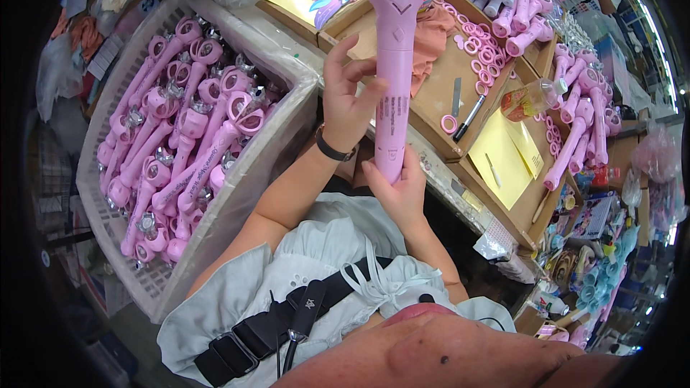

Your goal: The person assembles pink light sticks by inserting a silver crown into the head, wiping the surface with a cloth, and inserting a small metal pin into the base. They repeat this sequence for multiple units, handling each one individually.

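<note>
A pink toy wand point(394, 65) stands nearly upright in front of me, its round head cut off by the upper edge of the picture. My right hand point(397, 181) grips the lower end of its handle, with the thumb along the side. Beside the middle of the handle, my left hand point(350, 100) has its fingers spread and loosely curved; the thumb and fingertips come close to the wand, and whether they touch it I cannot tell. A black band point(334, 145) circles my left wrist. Small dark print and a diamond-shaped relief show on the handle.
At the left, a white plastic crate point(90, 194) holds many pink wands with silvery tips. The cardboard-lined bench point(431, 111) carries pink rings point(490, 57), a black marker point(471, 116), a metal blade point(456, 95), yellow sheets point(496, 162) and heaped wand parts point(589, 100).
</note>
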